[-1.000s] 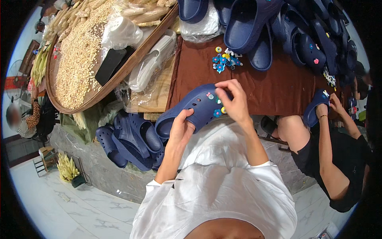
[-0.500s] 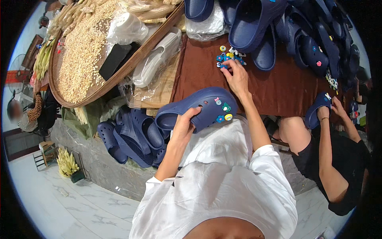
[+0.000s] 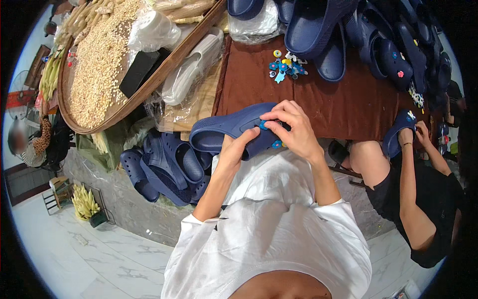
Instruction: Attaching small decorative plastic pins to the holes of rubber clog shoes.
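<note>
Gripping a navy clog (image 3: pixel 229 122) at the centre of the frame, seen over the near edge of the brown-covered worktop (image 3: pixel 348 112), heel opening toward the left, toe toward the right. Closed on its near side with the left grip (image 3: pixel 236 148), thumb pressed on the upper, other fingers mostly hidden by the clog. Pinching a blue charm (image 3: pixel 263 124) between thumb and forefinger with the right grip (image 3: pixel 295 125), bent over the toe end and covering much of it. Close by on the same upper, a blue flower charm (image 3: pixel 277 144), with a bit of yellow beside it, partly behind the right hand.

Too small to tell any lettering on clog or charms; likewise on the red panel (image 3: pixel 20 98) at the left edge.

Well above the grip, at upper middle, a heap of loose charms (image 3: pixel 286 67) in blue, white and yellow. Across the upper right, piled navy clogs (image 3: pixel 318 27); left of centre, below worktop level, more navy footwear (image 3: pixel 169 167). At upper left, a brown-rimmed tray (image 3: pixel 113 119) of pale kernels (image 3: pixel 94 84); just beside it, a pale shoe (image 3: pixel 191 67) in clear plastic. At the right, in a co-worker's hands (image 3: pixel 406 135), another clog (image 3: pixel 391 142).
</note>
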